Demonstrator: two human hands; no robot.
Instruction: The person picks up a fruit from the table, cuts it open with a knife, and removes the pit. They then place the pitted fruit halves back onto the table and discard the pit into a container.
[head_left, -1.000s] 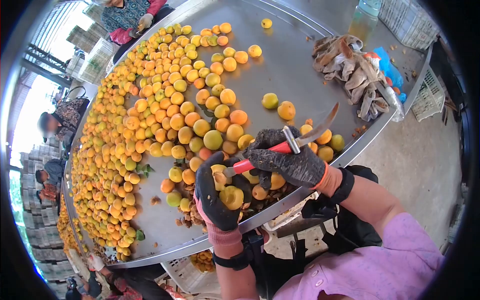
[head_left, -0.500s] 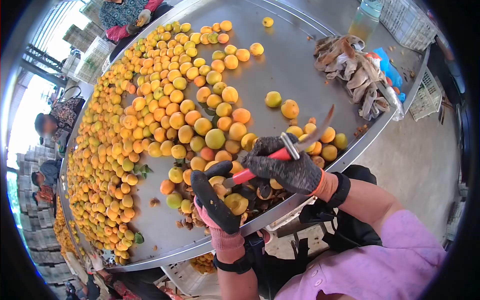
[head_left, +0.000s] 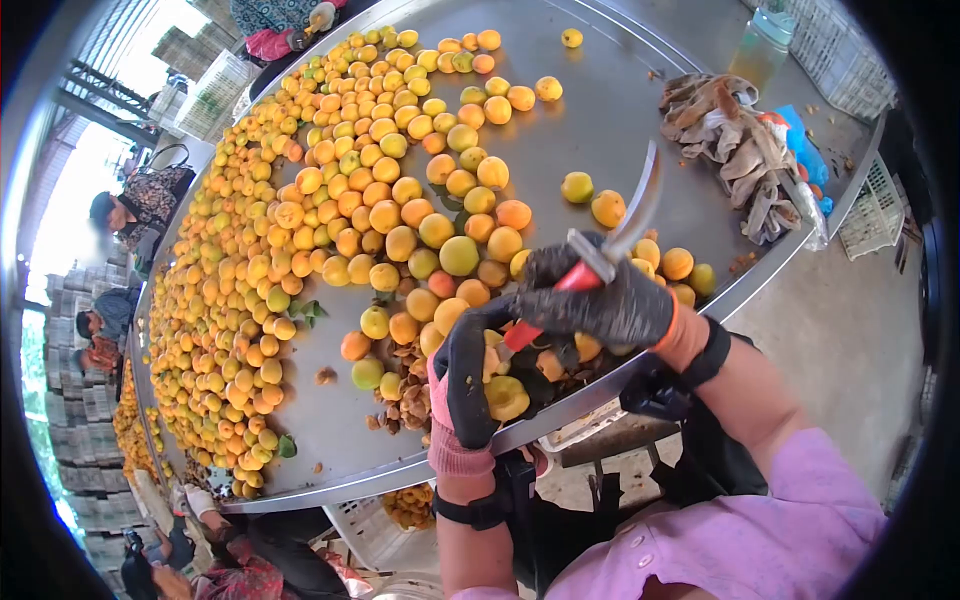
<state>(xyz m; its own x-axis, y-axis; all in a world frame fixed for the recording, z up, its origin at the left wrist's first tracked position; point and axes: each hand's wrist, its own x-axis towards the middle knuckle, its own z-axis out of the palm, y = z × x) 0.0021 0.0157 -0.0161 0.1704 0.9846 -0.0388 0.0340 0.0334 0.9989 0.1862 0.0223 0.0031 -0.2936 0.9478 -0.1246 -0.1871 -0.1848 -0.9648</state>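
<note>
My right hand, in a dark glove, is closed around the red handle of a curved-blade knife. Its blade points up and away, while the handle's other end, tipped with metal, reaches toward my left hand. My left hand, in a black-and-pink glove, curls around a cut apricot; the fingers partly hide the fruit. Brown apricot pits lie in a heap beside my left hand. Whole apricots spread over the metal table beyond both hands.
A crumpled heap of used gloves and a blue plastic bag lie at the table's right end, near a jar. White crates stand beyond. Several people sit along the far and left sides. The raised table rim runs beneath my forearms.
The view has shifted, so the table appears farther right. My left fingers have closed in around the cut apricot, and the knife in my right hand has turned to a steeper angle.
</note>
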